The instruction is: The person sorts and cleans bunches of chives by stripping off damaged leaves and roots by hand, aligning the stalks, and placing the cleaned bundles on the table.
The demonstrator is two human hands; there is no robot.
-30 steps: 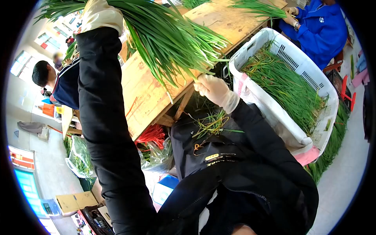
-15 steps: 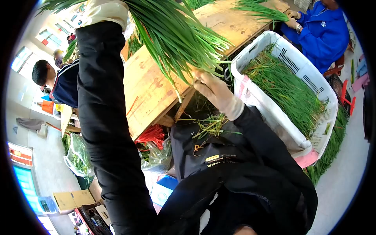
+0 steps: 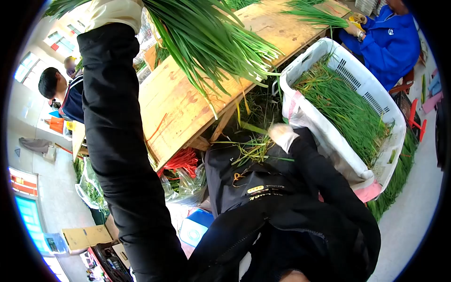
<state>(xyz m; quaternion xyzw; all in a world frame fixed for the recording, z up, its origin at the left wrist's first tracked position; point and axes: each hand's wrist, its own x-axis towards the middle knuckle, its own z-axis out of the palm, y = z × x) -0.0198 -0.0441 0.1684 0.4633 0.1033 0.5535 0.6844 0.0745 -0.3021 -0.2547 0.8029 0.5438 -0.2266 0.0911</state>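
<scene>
My left hand, in a pale glove, is closed around a large bunch of garlic chives at the top left, held up over the table. The pale stem ends point right and a few blades droop below the bunch. Over my lap, my gloved right hand is closed and somewhat blurred. A yellow-green leaf trails from its fingers. Beneath it, loose trimmed leaves lie on my dark apron.
A white plastic crate of chives stands at my right. The wooden table runs across ahead. A co-worker in blue handles chives at its far end; another person is at left. Red ties sit below the table edge.
My right hand has moved from the stem ends down and right to my lap, a leaf trailing from it. The bunch in my left hand has shifted slightly; yellow leaves now show below it.
</scene>
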